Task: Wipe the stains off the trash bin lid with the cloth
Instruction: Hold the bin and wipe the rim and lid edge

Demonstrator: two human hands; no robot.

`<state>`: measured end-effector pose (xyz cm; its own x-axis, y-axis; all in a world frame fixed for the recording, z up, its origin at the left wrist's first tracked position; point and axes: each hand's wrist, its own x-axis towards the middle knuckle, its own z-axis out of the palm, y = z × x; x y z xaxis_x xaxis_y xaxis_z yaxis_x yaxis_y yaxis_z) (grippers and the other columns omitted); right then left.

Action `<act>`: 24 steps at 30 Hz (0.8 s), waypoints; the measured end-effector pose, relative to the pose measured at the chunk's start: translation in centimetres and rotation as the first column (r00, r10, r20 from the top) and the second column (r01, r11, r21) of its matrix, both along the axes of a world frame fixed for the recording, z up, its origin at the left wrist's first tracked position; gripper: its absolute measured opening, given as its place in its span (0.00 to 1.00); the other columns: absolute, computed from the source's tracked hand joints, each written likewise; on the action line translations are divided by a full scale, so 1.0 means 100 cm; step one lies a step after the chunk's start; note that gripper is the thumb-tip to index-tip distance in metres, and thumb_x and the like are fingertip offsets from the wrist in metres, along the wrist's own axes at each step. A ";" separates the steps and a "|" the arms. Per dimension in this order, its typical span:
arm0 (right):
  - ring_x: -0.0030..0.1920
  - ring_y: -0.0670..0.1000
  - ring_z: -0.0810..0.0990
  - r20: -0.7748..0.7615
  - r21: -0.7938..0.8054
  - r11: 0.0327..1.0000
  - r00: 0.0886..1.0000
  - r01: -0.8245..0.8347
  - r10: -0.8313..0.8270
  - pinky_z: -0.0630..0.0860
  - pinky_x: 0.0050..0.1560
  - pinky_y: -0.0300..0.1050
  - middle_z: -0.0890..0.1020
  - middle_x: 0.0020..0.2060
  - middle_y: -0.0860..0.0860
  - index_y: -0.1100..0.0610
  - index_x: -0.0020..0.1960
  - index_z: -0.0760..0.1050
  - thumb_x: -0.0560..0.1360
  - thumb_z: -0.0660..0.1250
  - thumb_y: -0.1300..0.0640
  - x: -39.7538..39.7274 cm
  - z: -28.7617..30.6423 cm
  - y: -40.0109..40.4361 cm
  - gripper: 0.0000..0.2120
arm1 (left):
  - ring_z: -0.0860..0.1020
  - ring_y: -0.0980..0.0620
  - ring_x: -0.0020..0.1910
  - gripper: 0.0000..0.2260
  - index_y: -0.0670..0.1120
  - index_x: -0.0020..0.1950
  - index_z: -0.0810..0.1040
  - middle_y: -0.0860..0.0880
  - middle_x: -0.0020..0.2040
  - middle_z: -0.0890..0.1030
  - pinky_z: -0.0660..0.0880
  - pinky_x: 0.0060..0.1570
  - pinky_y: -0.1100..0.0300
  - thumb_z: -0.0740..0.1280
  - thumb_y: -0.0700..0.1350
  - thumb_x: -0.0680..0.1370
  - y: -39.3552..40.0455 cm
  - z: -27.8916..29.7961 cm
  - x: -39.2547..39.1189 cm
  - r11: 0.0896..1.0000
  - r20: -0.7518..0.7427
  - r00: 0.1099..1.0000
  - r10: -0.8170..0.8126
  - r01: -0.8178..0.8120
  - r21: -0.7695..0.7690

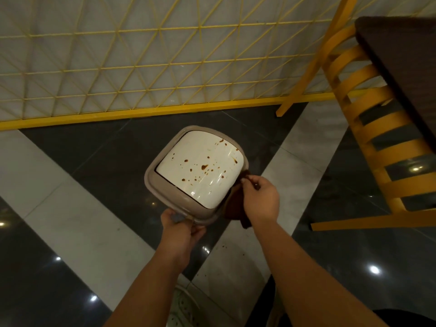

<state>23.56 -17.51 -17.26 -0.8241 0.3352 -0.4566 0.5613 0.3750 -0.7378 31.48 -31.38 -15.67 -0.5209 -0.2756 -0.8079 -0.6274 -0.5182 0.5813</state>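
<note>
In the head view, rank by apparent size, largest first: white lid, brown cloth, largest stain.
1. white lid
2. brown cloth, partly hidden by the right hand
3. largest stain

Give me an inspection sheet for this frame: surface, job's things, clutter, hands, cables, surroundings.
Surface: glossy floor of dark and pale tiles, reflecting ceiling lights.
Job's things: trash bin lid, white panel in a beige rim, spattered with brown stains; dark brown cloth at its right edge, not yet on the stains.
Clutter: a few small dark spots on the pale tile near the bin.
Hands: left hand grips the near rim; right hand pinches the cloth.
Cables: nothing seen.
Surroundings: yellow lattice partition, yellow wooden chair, dark table.
</note>
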 end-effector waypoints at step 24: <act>0.48 0.42 0.76 -0.005 0.118 0.922 0.928 -0.370 0.373 0.75 0.51 0.37 0.78 0.50 0.41 0.43 0.55 0.77 0.77 0.64 0.49 0.075 -0.004 -0.015 0.08 | 0.80 0.42 0.55 0.22 0.52 0.66 0.63 0.38 0.58 0.78 0.78 0.54 0.49 0.62 0.32 0.78 -0.009 -0.006 -0.004 0.998 -0.022 0.998 0.055 -0.055 0.008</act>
<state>31.11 -19.06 -17.66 -0.9107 0.0511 -0.4098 0.3465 0.6346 -0.6908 31.06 -32.30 -16.29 -0.5233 -0.2983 -0.7982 -0.5848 -0.5556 0.5910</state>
